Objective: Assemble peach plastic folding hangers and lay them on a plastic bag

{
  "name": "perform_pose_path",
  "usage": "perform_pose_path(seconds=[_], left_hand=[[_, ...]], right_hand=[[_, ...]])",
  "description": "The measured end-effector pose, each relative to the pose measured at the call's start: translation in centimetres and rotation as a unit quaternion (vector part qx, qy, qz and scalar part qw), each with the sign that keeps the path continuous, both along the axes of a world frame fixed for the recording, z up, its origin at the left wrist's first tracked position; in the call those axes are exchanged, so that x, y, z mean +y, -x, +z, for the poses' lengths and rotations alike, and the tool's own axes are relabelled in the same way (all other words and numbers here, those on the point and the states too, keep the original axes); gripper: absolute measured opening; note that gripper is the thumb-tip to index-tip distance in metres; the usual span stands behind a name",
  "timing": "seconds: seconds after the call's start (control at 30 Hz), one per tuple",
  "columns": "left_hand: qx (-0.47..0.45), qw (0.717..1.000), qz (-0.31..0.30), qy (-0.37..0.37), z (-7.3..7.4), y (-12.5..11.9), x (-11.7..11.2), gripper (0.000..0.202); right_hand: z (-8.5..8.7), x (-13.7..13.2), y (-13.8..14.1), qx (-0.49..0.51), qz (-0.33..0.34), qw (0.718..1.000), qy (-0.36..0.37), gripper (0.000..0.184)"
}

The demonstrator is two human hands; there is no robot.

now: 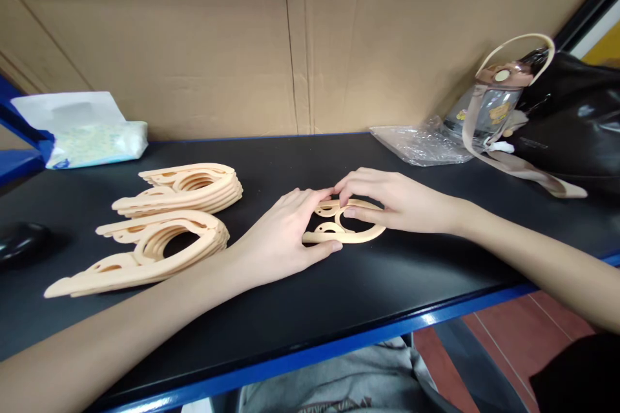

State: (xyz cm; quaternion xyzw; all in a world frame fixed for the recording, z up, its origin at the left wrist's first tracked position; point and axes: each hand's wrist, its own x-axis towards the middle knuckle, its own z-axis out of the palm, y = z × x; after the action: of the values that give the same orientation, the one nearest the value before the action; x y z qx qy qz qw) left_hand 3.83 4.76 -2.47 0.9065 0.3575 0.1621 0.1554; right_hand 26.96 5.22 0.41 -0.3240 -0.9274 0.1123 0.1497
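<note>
A beige plastic piece that looks like a folding hanger [361,237] lies flat on the black tabletop in front of me, its two arms side by side and a ring shape between them. My left hand [288,229] closes around its left end, thumb along the near arm and fingers at the far arm. At the right end, my right hand [387,197] grips it with the thumb over the ring and the fingers on the far edge. Two stacks of matching hangers, a nearer stack [194,242] and a farther stack [213,193], sit left of my left hand.
A packet of tissues or wipes [97,142] stands at the back left, and a black mouse-like object [22,240] is at the left edge. On the right are a clear plastic bag [416,144], a strapped water bottle [496,110] and a black bag [571,119]. Cardboard [203,45] lines the back.
</note>
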Motion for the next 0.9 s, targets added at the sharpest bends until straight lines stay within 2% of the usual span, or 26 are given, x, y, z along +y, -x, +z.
perform_pose_path(seconds=[0.07,0.17,0.3,0.37,0.47,0.6,0.9], left_hand=[[-0.003,1.0,0.009,-0.01,0.1,0.0,-0.1,0.064],[-0.012,0.998,0.006,-0.059,0.3,0.0,-0.2,0.06],[0.002,0.981,-0.019,-0.193,0.8,0.0,-0.4,0.054],[0.015,0.974,-0.022,-0.225,1.0,-0.1,-0.5,0.053],[0.024,0.975,-0.017,-0.218,1.0,-0.3,-0.7,0.053],[0.026,0.982,-0.01,-0.187,0.8,-0.3,-0.8,0.056],[0.034,0.984,-0.015,-0.175,0.7,-0.4,-0.6,0.053]], right_hand=[[-0.1,0.1,-0.2,-0.029,0.008,0.998,-0.048,0.027],[0.0,0.2,-0.2,-0.04,0.002,0.997,-0.06,0.026],[-0.3,-0.2,0.3,0.018,-0.022,1.0,0.008,0.027],[-0.8,-0.3,0.7,0.067,-0.032,0.995,0.059,0.024],[-1.5,-0.3,1.1,0.119,-0.049,0.987,0.1,0.017],[-2.0,-0.2,1.4,0.123,-0.064,0.982,0.131,0.012],[-1.8,-0.3,1.4,0.118,-0.038,0.986,0.112,0.008]])
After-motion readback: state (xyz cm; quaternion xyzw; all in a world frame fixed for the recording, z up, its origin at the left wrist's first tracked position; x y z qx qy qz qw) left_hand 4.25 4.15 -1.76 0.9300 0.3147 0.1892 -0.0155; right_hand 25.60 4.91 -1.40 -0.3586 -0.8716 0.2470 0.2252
